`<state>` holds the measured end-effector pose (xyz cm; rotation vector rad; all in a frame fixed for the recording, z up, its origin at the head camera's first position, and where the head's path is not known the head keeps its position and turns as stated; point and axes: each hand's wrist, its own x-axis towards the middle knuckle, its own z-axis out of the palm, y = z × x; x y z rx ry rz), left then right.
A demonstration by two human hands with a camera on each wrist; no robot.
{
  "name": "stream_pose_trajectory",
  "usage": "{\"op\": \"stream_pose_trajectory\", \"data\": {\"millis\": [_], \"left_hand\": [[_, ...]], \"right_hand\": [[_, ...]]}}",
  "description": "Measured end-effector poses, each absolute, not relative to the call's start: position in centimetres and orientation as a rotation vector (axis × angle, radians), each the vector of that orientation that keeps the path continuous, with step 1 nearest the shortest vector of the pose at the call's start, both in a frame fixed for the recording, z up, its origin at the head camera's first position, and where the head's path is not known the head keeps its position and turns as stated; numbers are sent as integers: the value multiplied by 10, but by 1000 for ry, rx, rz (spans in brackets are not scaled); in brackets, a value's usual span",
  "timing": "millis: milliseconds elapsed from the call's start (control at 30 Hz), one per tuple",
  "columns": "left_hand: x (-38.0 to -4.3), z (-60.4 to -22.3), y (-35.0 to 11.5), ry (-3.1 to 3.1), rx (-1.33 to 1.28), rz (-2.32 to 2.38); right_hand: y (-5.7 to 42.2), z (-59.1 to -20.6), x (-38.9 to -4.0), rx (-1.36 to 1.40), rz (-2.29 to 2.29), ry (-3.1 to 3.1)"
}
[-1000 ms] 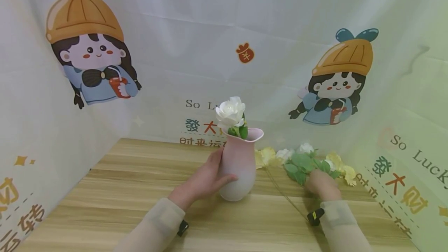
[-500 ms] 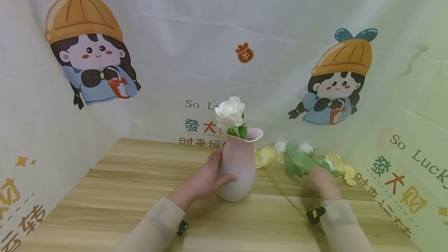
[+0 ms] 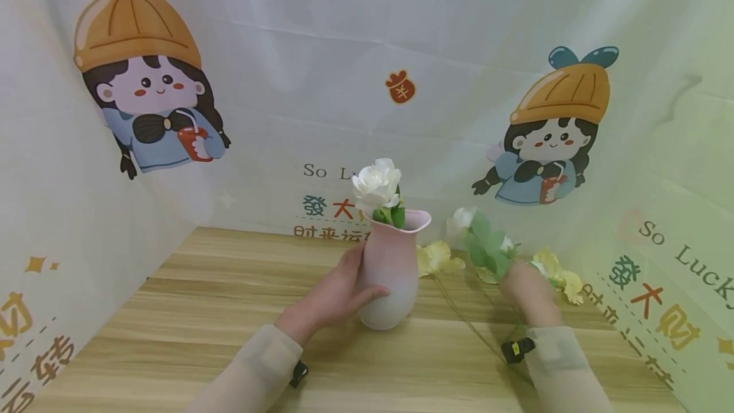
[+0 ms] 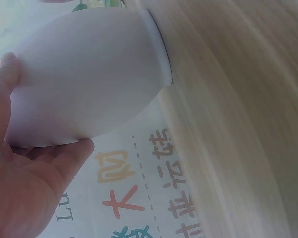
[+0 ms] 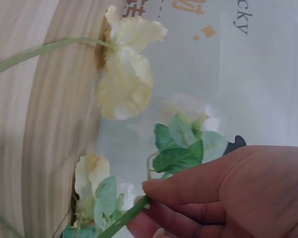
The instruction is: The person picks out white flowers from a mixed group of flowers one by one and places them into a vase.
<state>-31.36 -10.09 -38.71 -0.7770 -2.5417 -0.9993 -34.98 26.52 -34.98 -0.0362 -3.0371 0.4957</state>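
My left hand (image 3: pixel 332 292) grips the side of a pink-to-white vase (image 3: pixel 390 279) that stands upright on the table. In the left wrist view, thumb and fingers lie on opposite sides of the vase (image 4: pixel 89 74). A white rose (image 3: pixel 376 185) with green leaves stands in its wavy mouth, leaning left. To the right, my right hand (image 3: pixel 530 295) holds a second white rose (image 3: pixel 460 222), blurred, its head tilted up and left. The right wrist view shows thumb and fingers pinching its green stem (image 5: pixel 124 218) just below the leaves (image 5: pixel 181 153).
A yellow flower (image 3: pixel 438 258) with a long stem lies right of the vase on the wooden table (image 3: pixel 241 285). More yellow petals (image 3: pixel 547 263) lie beyond my right hand. A printed white cloth (image 3: pixel 298 94) hangs behind the table and along its sides.
My right hand has lifted the white rose's head and leaves up from among the other flowers. My left hand and the vase have stayed in place.
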Motion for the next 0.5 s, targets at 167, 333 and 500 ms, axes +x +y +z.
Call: {"op": "stream_pose_trajectory", "data": {"millis": [167,333,500], "left_hand": [[-315,-388,-101,-2534,-781,-999],[-315,-389,-101,-2521,-789,-994],[-314,-388,-101,-2514,-797,-995]], "right_hand": [[261,-346,-349,-21,526,-2959],[259,-345,-350,20,543,-2847],[257,-340,-349,48,561,-2754]]}}
